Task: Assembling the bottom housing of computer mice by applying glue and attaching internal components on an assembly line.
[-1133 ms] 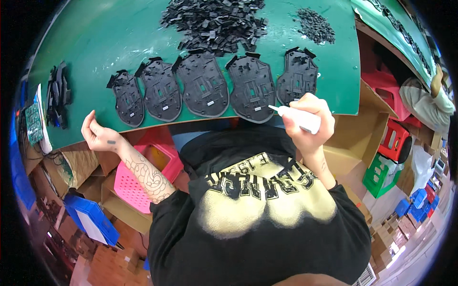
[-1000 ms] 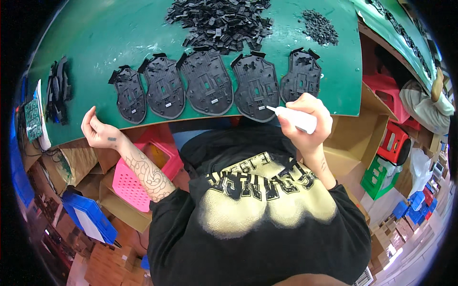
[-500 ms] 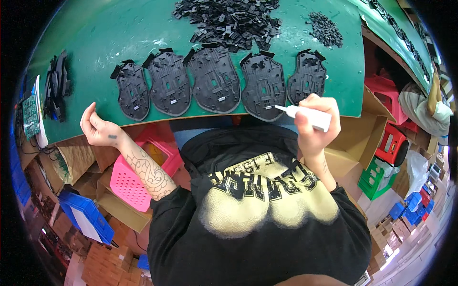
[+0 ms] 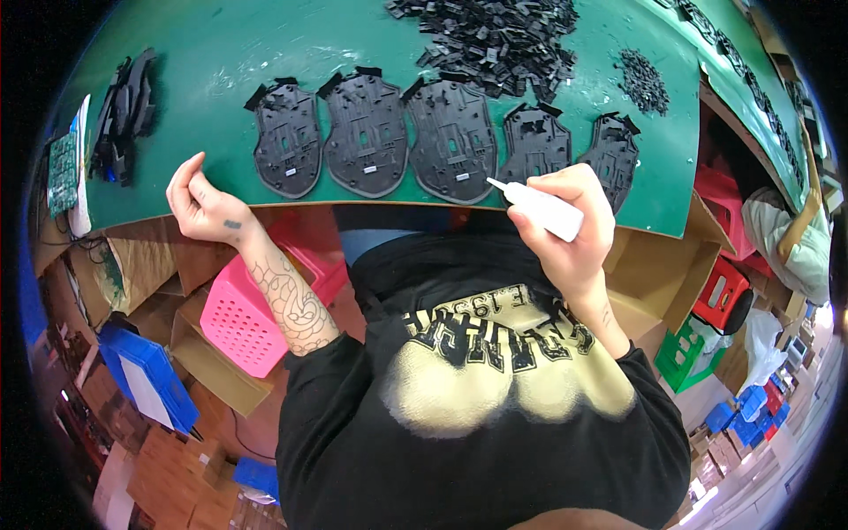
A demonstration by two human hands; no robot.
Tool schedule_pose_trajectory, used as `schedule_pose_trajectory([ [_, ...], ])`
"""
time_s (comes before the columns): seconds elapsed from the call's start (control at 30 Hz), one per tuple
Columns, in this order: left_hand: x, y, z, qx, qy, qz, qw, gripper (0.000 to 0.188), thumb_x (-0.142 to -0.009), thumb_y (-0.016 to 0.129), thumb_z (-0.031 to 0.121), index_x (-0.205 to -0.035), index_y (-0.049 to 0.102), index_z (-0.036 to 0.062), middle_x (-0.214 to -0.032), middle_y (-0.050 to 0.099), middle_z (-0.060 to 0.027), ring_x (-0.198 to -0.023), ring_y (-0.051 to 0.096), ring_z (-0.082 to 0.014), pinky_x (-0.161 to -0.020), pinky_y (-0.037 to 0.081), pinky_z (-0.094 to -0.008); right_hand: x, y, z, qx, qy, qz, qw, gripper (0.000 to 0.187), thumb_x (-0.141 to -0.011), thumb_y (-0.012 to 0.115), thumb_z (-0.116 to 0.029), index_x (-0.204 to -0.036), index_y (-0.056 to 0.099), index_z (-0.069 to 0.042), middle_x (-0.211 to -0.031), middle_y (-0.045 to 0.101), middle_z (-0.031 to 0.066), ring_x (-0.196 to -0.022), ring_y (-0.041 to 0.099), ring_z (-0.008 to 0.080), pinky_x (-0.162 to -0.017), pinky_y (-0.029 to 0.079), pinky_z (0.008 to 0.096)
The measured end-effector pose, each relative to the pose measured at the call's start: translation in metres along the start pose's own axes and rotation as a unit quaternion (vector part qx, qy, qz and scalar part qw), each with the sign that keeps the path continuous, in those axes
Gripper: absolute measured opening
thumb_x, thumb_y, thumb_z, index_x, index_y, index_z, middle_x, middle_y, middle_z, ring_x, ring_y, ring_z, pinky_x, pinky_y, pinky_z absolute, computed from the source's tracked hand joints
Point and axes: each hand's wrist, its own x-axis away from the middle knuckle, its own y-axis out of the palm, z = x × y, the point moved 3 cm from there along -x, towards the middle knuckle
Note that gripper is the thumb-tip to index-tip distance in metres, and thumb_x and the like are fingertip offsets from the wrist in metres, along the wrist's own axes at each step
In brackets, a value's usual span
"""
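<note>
Five black plastic base plates lie in a row along the near edge of the green desk, and everything else is placed from that row. Beyond its right half sits a heap of small black parts, with a smaller pile of tiny black pieces further right. Well to the left of the row lies a stack of black shells, and past it a green circuit board at the desk's edge. Below the row, under the desk, stand a pink perforated basket, cardboard boxes and a blue bin. Nothing lies between the hands and the plates. The right hand is closed around a white applicator bottle, whose nozzle points left, its tip at the near edge of the fourth plate. The left hand holds nothing, fingers loosely curled, at the desk's edge just left of the first plate. Compared with a second ago, the bottle has shifted right along the row, away from the middle plate; the left hand has stayed put.
</note>
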Motion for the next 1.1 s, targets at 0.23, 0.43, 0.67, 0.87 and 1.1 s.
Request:
schedule_pose_trajectory([
  [0.23,-0.001,-0.001,-0.003,0.02,0.002,-0.002,1.0,0.016,-0.083,0.054,-0.002,-0.077,0.068,0.0003,-0.083,0.064,-0.0057,-0.079,0.059,-0.0164,-0.073,0.048,-0.0271,-0.007,0.012,-0.005,0.019,-0.014,-0.019,1.0,0.03,-0.066,0.081,-0.016,-0.086,0.062,-0.004,-0.079,0.063,0.008,-0.069,0.061,0.0225,-0.06,0.048,0.031],
  [0.43,-0.001,-0.001,-0.003,0.03,0.006,-0.001,1.0,0.016,-0.083,0.054,-0.002,-0.077,0.068,0.0003,-0.082,0.064,-0.0057,-0.079,0.059,-0.0163,-0.073,0.047,-0.0272,-0.008,0.016,-0.006,0.037,-0.014,-0.024,0.999,0.029,-0.067,0.081,-0.016,-0.086,0.062,-0.004,-0.078,0.062,0.008,-0.068,0.06,0.0223,-0.06,0.048,0.031],
  [0.67,0.0,0.0,-0.001,0.033,0.003,0.002,0.999,0.015,-0.083,0.054,-0.002,-0.077,0.068,0.0002,-0.082,0.064,-0.0054,-0.079,0.059,-0.0166,-0.073,0.048,-0.0277,-0.01,0.015,-0.007,0.031,-0.009,-0.015,0.999,0.028,-0.066,0.08,-0.015,-0.084,0.062,-0.004,-0.076,0.061,0.0079,-0.066,0.059,0.0225,-0.059,0.047,0.0308],
  [0.87,-0.001,-0.001,-0.002,0.034,0.006,-0.003,0.999,0.016,-0.083,0.053,-0.003,-0.077,0.068,0.0002,-0.082,0.064,-0.0056,-0.079,0.059,-0.0167,-0.073,0.048,-0.0279,-0.008,0.015,-0.007,0.042,0.015,-0.018,0.999,0.027,-0.066,0.08,-0.013,-0.083,0.061,-0.003,-0.076,0.061,0.0079,-0.066,0.059,0.022,-0.059,0.047,0.0309],
  [1.1,0.001,0.0,0.0,0.021,0.008,0.001,1.0,0.016,-0.082,0.053,-0.003,-0.077,0.068,0.0003,-0.082,0.064,-0.0063,-0.079,0.059,-0.0177,-0.073,0.048,-0.0284,-0.013,0.029,-0.021,-0.027,-0.014,-0.007,1.0,0.031,-0.065,0.081,-0.012,-0.087,0.061,-0.003,-0.079,0.061,0.0091,-0.07,0.059,0.0235,-0.062,0.047,0.0318],
])
